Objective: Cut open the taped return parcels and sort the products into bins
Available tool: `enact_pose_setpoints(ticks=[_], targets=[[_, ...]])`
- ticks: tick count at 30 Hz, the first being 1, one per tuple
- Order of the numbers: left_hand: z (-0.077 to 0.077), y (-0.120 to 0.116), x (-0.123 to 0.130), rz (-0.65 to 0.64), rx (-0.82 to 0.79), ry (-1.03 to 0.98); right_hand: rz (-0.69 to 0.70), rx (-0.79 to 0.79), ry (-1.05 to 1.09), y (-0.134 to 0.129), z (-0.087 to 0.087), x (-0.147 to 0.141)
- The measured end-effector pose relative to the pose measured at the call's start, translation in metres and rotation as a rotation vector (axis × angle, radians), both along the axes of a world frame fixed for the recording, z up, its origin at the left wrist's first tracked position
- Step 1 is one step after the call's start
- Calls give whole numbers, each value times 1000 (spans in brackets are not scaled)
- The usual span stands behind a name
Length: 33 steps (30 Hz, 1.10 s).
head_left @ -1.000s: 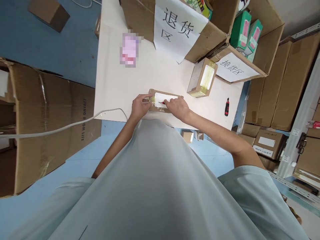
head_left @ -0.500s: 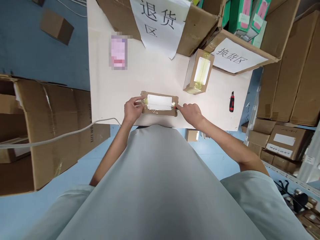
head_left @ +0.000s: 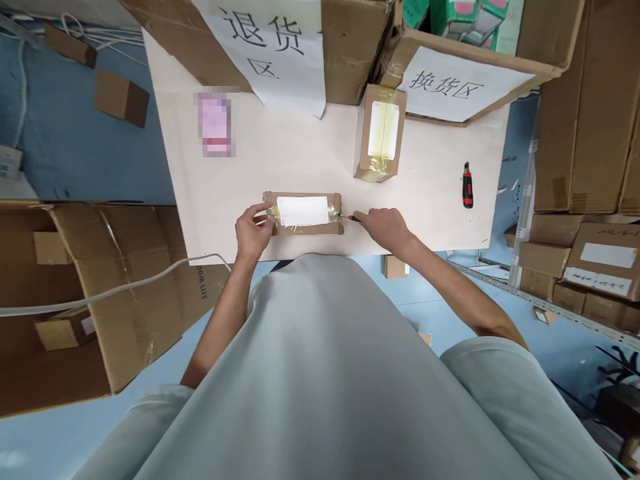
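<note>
A small taped cardboard box [head_left: 303, 230] with a white label lies lengthwise near the front edge of the white table [head_left: 305, 160]. At its left end my left hand [head_left: 254, 231] grips the box between thumb and fingers. My right hand [head_left: 385, 230] is closed round a small red and black tool [head_left: 353, 218], whose thin metal end points left and reaches the taped right end of the box. Whether the tip has entered the tape is too small to tell.
A taped box [head_left: 384, 133] stands behind, near two large cartons with paper signs [head_left: 443, 83]. A red and black cutter [head_left: 467, 187] lies at the right, a pink packet [head_left: 215, 123] at the back left. A cable [head_left: 165, 267] crosses the left side.
My right hand has drawn back a little from the box's right end, so more of the tool shows. The whole view has shifted; my left hand remains on the box.
</note>
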<state>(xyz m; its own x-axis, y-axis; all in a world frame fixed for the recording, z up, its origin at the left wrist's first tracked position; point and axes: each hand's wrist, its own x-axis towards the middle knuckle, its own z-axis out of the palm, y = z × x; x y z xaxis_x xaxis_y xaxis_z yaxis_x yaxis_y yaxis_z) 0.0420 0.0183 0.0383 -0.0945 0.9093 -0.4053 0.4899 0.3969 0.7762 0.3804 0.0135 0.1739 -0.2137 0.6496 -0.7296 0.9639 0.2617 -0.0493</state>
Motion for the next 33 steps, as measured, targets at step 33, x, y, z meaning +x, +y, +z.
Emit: enact_pose_setpoints(ticks=[33], targets=[[-14,33,111,-984,416,188,-668,-12,-27,-34,-10,-99]])
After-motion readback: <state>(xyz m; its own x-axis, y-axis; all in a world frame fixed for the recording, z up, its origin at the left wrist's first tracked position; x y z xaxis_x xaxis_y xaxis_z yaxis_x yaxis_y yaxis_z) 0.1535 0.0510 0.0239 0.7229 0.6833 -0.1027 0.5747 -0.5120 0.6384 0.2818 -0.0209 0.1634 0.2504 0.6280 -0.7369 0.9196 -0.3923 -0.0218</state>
